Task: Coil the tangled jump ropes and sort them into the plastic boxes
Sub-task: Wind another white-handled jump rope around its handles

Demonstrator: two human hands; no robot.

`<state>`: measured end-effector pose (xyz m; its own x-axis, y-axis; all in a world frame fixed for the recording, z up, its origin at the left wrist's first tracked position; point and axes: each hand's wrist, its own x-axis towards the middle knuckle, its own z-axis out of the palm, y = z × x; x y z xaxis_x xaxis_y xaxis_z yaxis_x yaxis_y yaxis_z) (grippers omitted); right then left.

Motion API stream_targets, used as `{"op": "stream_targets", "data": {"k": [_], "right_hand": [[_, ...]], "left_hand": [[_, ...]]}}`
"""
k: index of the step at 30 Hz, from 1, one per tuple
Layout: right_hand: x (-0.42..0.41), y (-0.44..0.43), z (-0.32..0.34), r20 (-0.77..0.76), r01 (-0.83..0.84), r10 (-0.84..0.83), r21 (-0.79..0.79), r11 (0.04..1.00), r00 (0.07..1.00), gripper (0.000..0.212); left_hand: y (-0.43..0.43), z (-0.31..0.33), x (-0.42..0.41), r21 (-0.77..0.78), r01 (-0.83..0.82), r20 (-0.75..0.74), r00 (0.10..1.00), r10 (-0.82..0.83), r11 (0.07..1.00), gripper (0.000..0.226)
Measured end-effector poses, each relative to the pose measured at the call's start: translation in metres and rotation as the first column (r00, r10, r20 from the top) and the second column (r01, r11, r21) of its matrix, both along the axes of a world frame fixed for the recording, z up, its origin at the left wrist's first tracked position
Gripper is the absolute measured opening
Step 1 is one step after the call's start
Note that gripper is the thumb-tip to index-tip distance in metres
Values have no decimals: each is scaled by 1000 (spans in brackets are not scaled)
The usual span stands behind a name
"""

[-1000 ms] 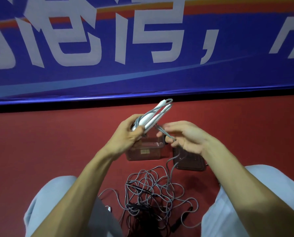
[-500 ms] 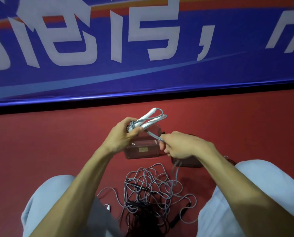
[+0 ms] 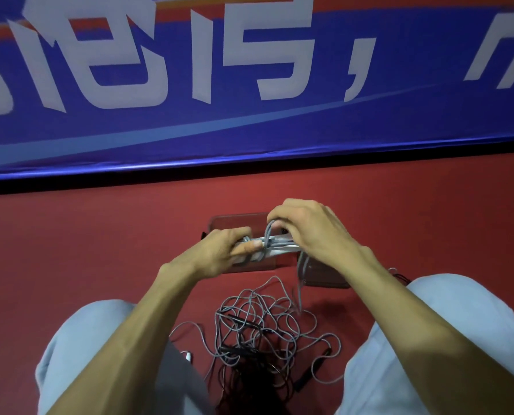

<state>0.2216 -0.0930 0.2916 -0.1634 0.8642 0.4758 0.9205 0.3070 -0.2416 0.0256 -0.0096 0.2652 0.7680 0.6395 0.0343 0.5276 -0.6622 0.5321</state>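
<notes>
left knee (image 3: 79, 354) in pale cloth sits low at the left edge. beside it a small white handle (image 3: 187, 355) lies on the red floor (image 3: 70, 250). the left hand (image 3: 223, 250) grips one end of the bundle (image 3: 279, 246), grey rope folded along white handles, thumb pressed on top and fingers curled under. the bundle is held level above the left box (image 3: 234, 224), a clear box on the floor. a grey loop (image 3: 269, 235) goes round the bundle, and the right hand (image 3: 309, 232) pinches it from above, fingers bent tight on the rope. a strand (image 3: 300, 283) drops from under that hand, past the right box (image 3: 321, 275), to the tangle (image 3: 264, 327) of grey and black rope between the knees. a black handle (image 3: 315, 366) lies at the tangle's right. a blue banner (image 3: 249, 130) runs behind.
</notes>
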Motion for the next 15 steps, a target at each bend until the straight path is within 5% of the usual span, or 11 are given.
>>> {"op": "stream_targets", "data": {"k": [7,15], "right_hand": [[4,9,-4,-353,147,-211,-198,969,911,17],[14,10,-3,-240,102,-212,-403,910,947,17]], "left_hand": [[-10,4,4,14,23,51,998,-23,1000,62],[-12,0,6,184,-33,-123,991,57,982,27]]}}
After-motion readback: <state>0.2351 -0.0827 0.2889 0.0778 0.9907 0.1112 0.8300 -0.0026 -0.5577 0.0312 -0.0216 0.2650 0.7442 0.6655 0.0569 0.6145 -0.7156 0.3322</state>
